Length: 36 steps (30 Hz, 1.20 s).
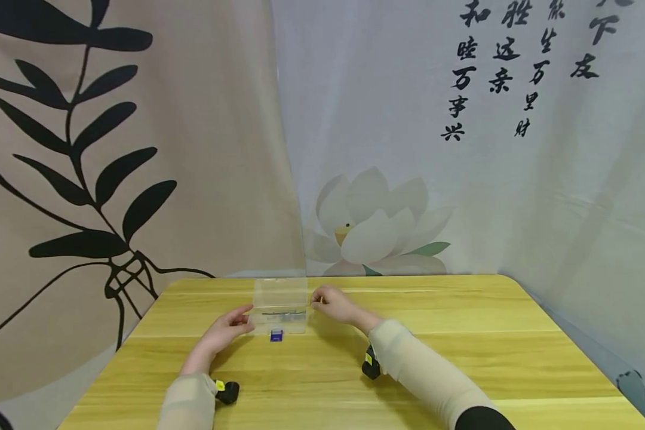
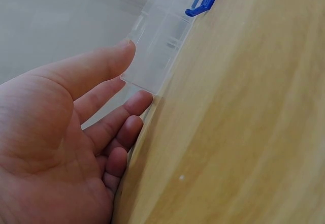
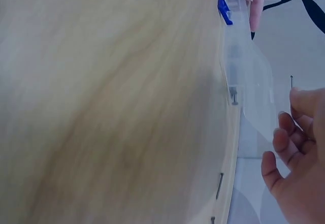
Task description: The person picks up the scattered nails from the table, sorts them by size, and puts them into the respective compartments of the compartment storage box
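A clear plastic box (image 1: 279,327) lies on the table with its lid (image 1: 280,292) raised; a blue latch (image 1: 276,335) sits at its front. Dark nails (image 1: 283,313) are inside it. My left hand (image 1: 228,329) holds the box's left end, thumb and fingers at its corners in the left wrist view. Just off the right end is my right hand (image 1: 334,303). It pinches a thin nail (image 3: 291,83) between thumb and forefinger, point or head upward; I cannot tell which. The other fingers of that hand are loosely bent.
Loose nails (image 3: 219,186) lie on the wooden table (image 1: 312,388) near its edge in the right wrist view. Black devices with yellow labels (image 1: 372,363) are strapped at both wrists. A printed cloth (image 1: 220,149) hangs behind the table.
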Available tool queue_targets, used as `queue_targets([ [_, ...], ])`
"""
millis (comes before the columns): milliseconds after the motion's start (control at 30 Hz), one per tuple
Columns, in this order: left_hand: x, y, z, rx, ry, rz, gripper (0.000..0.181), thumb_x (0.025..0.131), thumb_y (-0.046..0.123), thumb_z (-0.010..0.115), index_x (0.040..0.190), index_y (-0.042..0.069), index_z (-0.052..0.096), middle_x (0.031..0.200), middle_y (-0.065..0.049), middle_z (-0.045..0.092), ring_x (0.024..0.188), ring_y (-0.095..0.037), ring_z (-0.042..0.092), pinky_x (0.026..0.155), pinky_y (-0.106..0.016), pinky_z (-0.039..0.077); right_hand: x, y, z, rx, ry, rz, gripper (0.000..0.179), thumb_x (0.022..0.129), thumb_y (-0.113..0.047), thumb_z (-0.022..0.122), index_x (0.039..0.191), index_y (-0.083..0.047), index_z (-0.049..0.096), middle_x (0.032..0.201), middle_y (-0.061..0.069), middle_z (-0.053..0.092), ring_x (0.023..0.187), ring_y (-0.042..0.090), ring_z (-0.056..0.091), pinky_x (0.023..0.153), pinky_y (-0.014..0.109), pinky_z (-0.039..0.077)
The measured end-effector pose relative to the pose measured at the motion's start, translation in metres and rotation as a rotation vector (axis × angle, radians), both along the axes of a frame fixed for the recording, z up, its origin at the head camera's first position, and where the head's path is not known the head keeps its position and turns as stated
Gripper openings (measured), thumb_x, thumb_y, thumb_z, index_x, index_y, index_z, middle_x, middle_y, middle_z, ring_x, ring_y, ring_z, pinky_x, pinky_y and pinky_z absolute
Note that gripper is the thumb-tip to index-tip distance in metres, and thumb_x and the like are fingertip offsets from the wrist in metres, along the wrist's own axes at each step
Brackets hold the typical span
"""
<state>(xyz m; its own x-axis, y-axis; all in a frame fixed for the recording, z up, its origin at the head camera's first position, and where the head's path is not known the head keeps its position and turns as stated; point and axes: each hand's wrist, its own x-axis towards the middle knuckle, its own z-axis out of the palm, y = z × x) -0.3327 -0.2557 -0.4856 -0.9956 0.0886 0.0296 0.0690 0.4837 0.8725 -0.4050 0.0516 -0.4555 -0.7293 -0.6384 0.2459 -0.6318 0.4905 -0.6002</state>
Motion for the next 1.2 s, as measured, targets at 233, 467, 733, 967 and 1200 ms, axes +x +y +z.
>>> queue_targets([
  [233, -0.001, 0.0, -0.002, 0.007, -0.006, 0.007, 0.058, 0.093, 0.016, 0.067, 0.145, 0.001, 0.043, 0.125, -0.017, 0.056, 0.113, -0.03, 0.05, 0.095, -0.047, 0.041, 0.001, -0.008, -0.002, 0.004, 0.009, 0.002, 0.008, 0.098, -0.012, 0.058, 0.095, -0.009, 0.064, 0.091, -0.002, 0.054, 0.077, 0.011, 0.048, 0.067, 0.027, 0.042],
  [467, 0.0, -0.003, -0.005, 0.009, -0.015, 0.016, 0.059, 0.093, 0.017, 0.067, 0.144, 0.002, 0.044, 0.124, -0.016, 0.056, 0.114, -0.03, 0.05, 0.097, -0.049, 0.04, -0.003, -0.017, -0.01, 0.025, 0.057, 0.016, 0.007, 0.097, -0.01, 0.06, 0.094, -0.009, 0.067, 0.09, -0.003, 0.057, 0.082, 0.01, 0.05, 0.072, 0.026, 0.044],
  [733, 0.001, -0.003, -0.009, -0.001, -0.007, 0.022, 0.058, 0.093, 0.018, 0.067, 0.144, 0.002, 0.045, 0.122, -0.016, 0.056, 0.112, -0.03, 0.05, 0.096, -0.049, 0.04, 0.001, -0.03, -0.018, 0.074, 0.077, 0.042, 0.006, 0.095, -0.01, 0.063, 0.09, -0.008, 0.067, 0.085, -0.006, 0.055, 0.077, 0.007, 0.048, 0.069, 0.022, 0.044],
  [967, -0.001, 0.002, -0.007, 0.005, -0.007, 0.026, 0.058, 0.093, 0.018, 0.067, 0.144, 0.004, 0.045, 0.124, -0.016, 0.056, 0.113, -0.03, 0.05, 0.097, -0.05, 0.039, 0.003, -0.034, -0.019, 0.09, 0.045, 0.046, 0.006, 0.095, -0.009, 0.062, 0.094, -0.007, 0.068, 0.085, -0.006, 0.053, 0.077, 0.007, 0.048, 0.069, 0.022, 0.044],
  [1200, -0.005, 0.001, -0.004, 0.011, 0.001, 0.024, 0.058, 0.093, 0.017, 0.066, 0.145, 0.003, 0.044, 0.125, -0.017, 0.056, 0.112, -0.029, 0.05, 0.095, -0.048, 0.04, 0.0, -0.035, -0.015, 0.089, 0.065, 0.057, 0.007, 0.091, -0.003, 0.064, 0.092, -0.008, 0.069, 0.088, -0.001, 0.056, 0.079, 0.007, 0.049, 0.071, 0.021, 0.046],
])
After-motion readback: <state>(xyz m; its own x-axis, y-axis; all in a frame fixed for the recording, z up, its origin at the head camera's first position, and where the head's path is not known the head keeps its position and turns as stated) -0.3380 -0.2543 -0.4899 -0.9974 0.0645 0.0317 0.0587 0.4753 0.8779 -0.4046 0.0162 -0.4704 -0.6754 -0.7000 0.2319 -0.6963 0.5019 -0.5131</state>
